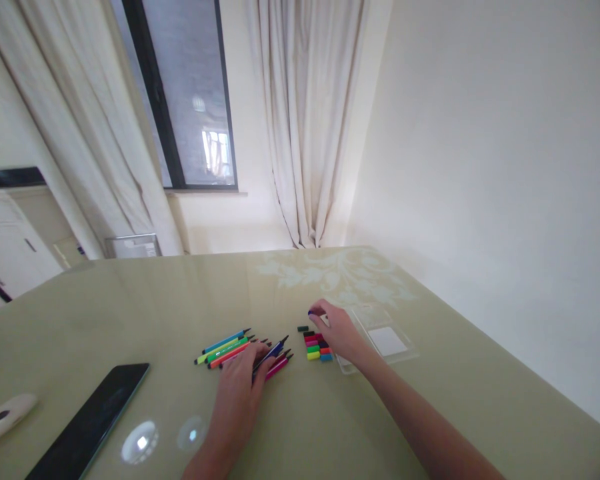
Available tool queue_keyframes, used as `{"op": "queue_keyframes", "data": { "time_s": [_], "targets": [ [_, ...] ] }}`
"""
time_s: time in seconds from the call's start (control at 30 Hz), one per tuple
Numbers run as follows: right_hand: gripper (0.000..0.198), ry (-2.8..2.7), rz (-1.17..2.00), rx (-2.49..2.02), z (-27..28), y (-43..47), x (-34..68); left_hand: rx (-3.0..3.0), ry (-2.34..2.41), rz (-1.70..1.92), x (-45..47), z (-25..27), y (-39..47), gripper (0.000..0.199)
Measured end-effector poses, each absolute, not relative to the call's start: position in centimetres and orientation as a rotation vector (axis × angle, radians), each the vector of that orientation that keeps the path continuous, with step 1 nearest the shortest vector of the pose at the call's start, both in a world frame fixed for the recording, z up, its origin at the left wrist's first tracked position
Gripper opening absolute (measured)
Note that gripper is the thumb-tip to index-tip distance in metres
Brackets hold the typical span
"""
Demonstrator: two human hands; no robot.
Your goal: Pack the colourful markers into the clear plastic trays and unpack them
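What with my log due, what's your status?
Left hand holding uncapped blue marker. Right hand pinching apparent blue cap near loose caps. Clear case beside right hand.

Cream curtains (310, 120) flank a dark-framed window (190, 80); a white cabinet (17, 233) stands left; a black-screened mobile device (93, 417) lies near a white oval object (21, 407).

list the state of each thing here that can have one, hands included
left hand: gripping the dark blue marker
dark blue marker: uncapped
right hand: pinching a blue cap
other markers: uncapped where tips show
other caps: off, lying together
clear case: flat; open or shut unclear
black-screened device: face up, screen dark
window: looks shut
curtains: drawn aside
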State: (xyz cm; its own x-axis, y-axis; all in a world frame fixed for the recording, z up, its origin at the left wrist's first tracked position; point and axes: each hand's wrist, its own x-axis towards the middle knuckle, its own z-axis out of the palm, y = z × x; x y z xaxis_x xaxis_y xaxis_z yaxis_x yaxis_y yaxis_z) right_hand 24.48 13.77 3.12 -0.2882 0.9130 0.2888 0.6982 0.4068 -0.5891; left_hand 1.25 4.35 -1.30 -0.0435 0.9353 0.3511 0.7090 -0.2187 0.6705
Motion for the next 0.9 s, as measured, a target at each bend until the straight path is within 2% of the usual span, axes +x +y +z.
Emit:
{"op": "queue_keyframes", "data": {
  "time_s": [0.13, 0.23, 0.43, 0.73, 0.9],
  "targets": [
    [0.014, -2.138, 0.630, -0.997, 4.6, 11.5, 24.3, 1.949, 1.655, 1.149, 1.3, -1.6, 4.4, 0.028],
    [0.016, -2.197, 0.674, -0.903, 5.5, 10.8, 24.0, 1.951, 1.627, 1.153, 1.4, -1.7, 4.4, 0.026],
    [0.014, -2.272, 0.708, -0.821, 5.3, 11.4, 23.8, 1.970, 1.595, 1.191, 1.2, -2.1, 4.5, 0.026],
    [0.014, -2.161, 0.917, -0.864, 4.8, 10.8, 22.9, 1.950, 1.497, 1.289, 2.3, -1.1, 3.5, 0.027],
    [0.013, -2.166, 1.013, -0.964, 5.9, 11.7, 24.4, 1.992, 1.526, 1.108, 3.6, -1.0, 2.7, 0.024]
  ]
}}
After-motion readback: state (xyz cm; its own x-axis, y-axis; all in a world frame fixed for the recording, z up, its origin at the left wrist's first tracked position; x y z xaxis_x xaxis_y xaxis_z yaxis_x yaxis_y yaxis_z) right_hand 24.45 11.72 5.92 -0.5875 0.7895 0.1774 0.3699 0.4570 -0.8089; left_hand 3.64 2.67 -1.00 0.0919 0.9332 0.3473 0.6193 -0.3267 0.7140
